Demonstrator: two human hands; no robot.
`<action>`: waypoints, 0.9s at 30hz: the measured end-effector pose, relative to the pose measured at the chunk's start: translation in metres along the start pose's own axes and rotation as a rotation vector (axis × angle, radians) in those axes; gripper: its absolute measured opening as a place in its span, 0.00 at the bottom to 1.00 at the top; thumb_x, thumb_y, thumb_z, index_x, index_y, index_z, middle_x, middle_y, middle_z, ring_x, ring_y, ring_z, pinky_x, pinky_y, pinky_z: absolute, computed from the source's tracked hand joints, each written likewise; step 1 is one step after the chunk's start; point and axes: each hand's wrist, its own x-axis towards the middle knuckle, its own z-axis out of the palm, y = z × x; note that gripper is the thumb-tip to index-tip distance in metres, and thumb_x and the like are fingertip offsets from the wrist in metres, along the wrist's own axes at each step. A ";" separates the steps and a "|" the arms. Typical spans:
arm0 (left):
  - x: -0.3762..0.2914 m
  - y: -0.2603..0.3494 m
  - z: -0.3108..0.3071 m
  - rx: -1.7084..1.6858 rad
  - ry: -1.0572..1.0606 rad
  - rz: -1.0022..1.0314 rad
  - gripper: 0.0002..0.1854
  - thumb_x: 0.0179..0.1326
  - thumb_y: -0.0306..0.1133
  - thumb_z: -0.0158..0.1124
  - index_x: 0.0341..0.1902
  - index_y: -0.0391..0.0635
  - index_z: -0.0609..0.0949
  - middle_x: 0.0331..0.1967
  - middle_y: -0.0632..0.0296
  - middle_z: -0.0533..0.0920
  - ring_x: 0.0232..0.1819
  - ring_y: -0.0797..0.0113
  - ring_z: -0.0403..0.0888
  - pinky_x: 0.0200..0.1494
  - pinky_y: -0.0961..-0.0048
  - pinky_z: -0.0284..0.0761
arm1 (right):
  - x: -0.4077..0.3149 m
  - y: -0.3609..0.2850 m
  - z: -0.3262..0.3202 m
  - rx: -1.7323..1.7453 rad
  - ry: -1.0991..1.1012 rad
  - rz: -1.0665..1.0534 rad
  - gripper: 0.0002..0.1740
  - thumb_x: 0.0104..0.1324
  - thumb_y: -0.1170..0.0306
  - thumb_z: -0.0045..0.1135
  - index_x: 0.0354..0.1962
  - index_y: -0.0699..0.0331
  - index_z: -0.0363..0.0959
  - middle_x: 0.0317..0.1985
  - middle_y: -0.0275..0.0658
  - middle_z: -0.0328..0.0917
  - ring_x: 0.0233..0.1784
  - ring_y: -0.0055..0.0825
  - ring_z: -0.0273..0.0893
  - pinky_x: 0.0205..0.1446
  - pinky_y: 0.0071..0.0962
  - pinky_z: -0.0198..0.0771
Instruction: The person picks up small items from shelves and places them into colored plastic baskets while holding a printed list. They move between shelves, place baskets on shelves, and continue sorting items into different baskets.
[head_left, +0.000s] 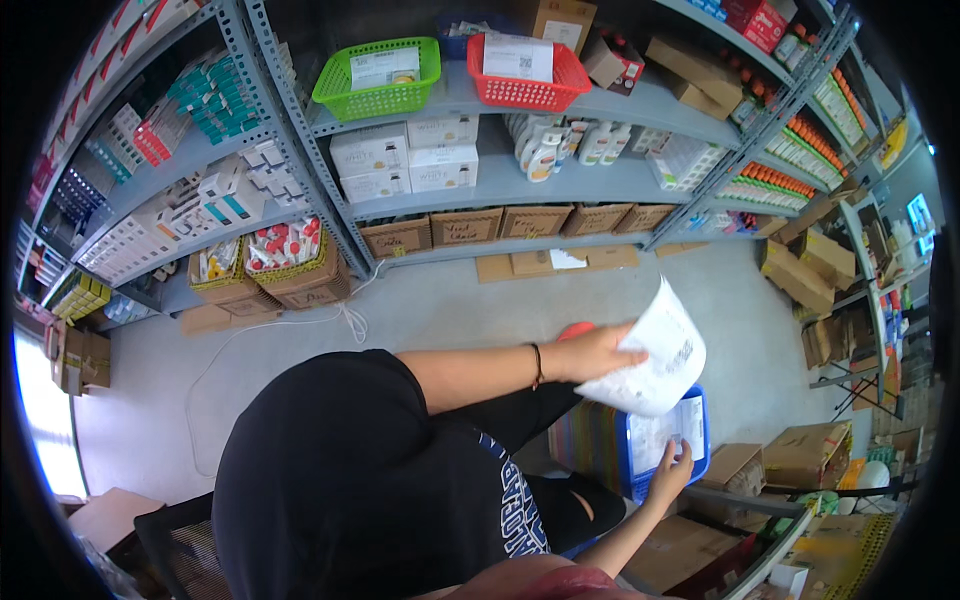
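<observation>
Just right of the middle of the view, my left hand (600, 351) grips the edge of a white printed paper sheet (664, 360), which curls upward. Below it stands a blue plastic basket (702, 457) on top of a stack of coloured baskets (589, 439). Inside the blue basket lies another printed paper (688, 427). My right hand (672, 469) is over the basket's near edge, its fingertips at a small greyish item (676, 441) that is too small to make out.
Metal shelves hold a green basket (375, 105), a red basket (529, 96), white boxes (371, 154) and bottles (541, 159). Open cardboard boxes (806, 454) stand to the right of the blue basket. A white cable (281, 322) runs across the floor at left.
</observation>
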 end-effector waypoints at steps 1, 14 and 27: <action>0.000 -0.004 0.007 0.028 -0.067 0.022 0.26 0.69 0.36 0.55 0.67 0.39 0.64 0.55 0.58 0.78 0.55 0.70 0.75 0.60 0.70 0.69 | -0.005 -0.007 -0.008 0.339 0.012 -0.134 0.35 0.64 0.48 0.57 0.61 0.61 0.64 0.56 0.52 0.70 0.60 0.41 0.70 0.61 0.35 0.66; 0.048 -0.111 0.112 0.984 -0.875 0.496 0.53 0.45 0.65 0.67 0.73 0.56 0.58 0.60 0.40 0.70 0.58 0.44 0.71 0.59 0.52 0.66 | -0.147 0.043 -0.050 1.331 0.235 0.188 0.28 0.70 0.69 0.50 0.64 0.65 0.55 0.62 0.48 0.65 0.61 0.40 0.68 0.66 0.42 0.63; 0.099 -0.158 0.121 1.142 -1.342 0.171 0.21 0.60 0.45 0.61 0.53 0.48 0.81 0.43 0.49 0.83 0.45 0.49 0.81 0.51 0.58 0.73 | -0.213 0.087 0.035 1.701 0.283 0.507 0.27 0.70 0.76 0.48 0.65 0.60 0.55 0.64 0.40 0.64 0.68 0.36 0.63 0.70 0.40 0.60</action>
